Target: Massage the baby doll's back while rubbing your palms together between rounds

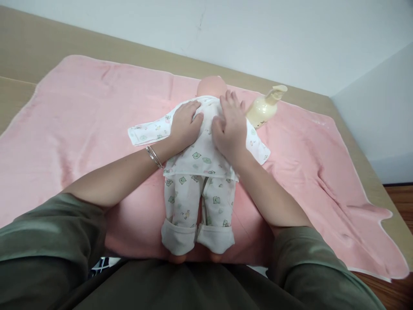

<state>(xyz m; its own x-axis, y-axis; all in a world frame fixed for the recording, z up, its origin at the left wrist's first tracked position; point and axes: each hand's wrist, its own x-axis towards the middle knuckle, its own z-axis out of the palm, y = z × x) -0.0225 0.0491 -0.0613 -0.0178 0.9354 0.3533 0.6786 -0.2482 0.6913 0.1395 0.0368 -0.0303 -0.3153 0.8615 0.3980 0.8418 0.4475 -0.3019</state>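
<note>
A baby doll (212, 86) lies on a pink blanket (97, 103), its head toward the wall and its feet near my body. It is dressed in a white printed top (200, 150) and matching trousers (185, 200) with rolled cuffs. My left hand (188, 122) rests flat on the top near the doll's left-side shoulder in view, fingers spread. On the other side of the chest, my right hand (230, 127) lies on the fabric, its fingers pointing toward the head and its thumb apart. Neither hand grips anything.
A cream pump bottle (263, 110) lies tilted on the blanket, just right of the doll. Under the blanket is a wooden table (345, 120), with a white wall (258, 38) behind it. Wooden flooring (400, 200) shows at the right.
</note>
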